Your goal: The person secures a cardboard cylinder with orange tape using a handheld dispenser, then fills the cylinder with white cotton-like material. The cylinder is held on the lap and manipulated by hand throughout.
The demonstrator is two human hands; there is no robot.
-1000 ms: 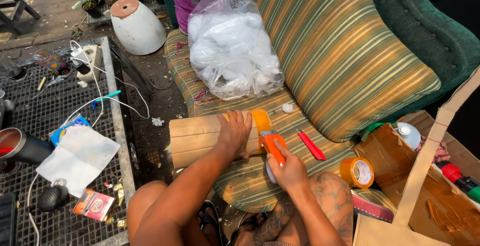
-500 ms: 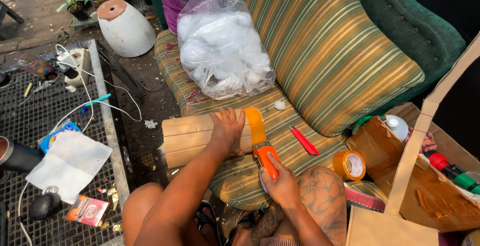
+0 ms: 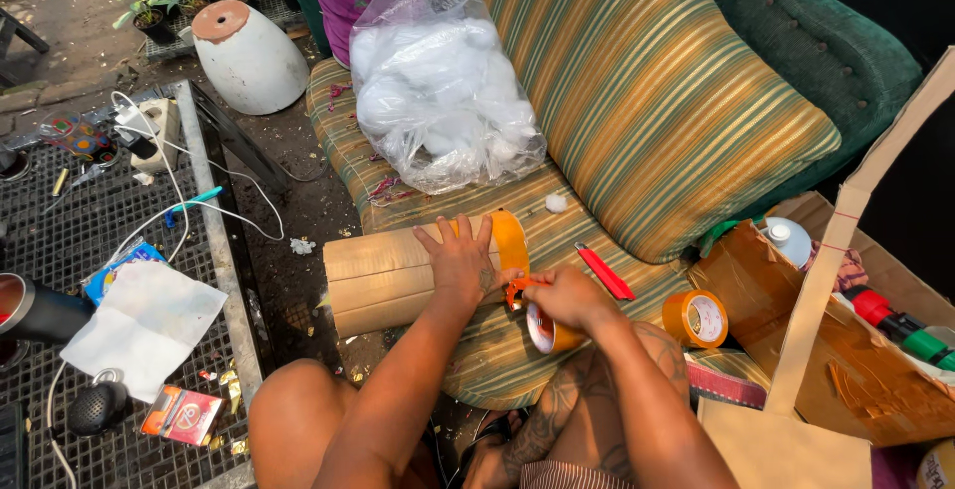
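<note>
1. Your right hand (image 3: pixel 565 297) has pulled back toward your knee since half a second ago, bringing the tape dispenser (image 3: pixel 542 325) off the roll's end; the strip of orange tape (image 3: pixel 510 240) now stands arched over the end of the cardboard roll (image 3: pixel 383 275).
2. Left hand (image 3: pixel 460 262): lies flat, fingers spread, palm down on the right end of the cardboard roll. It presses rather than clasps; the grip is fully open.
3. Right hand: grip closed around the tape dispenser, fingers curled over its orange handle (the tape reel shows just below the knuckles).
4. Cardboard roll: lies crosswise on the front edge of the striped seat cushion (image 3: pixel 647 111), left end overhanging toward the dirt ground.
5. On the cushion near your right hand: a red utility knife (image 3: pixel 604 272), and a spare roll of orange tape (image 3: pixel 695 318) just beside a cardboard box (image 3: pixel 796 320).
6. Behind the roll: a clear plastic bag of white stuffing (image 3: pixel 438 91) leans on the cushion.
7. To your left: a metal mesh table (image 3: pixel 90 240) carries white cable, a sheet of paper and small clutter.
</note>
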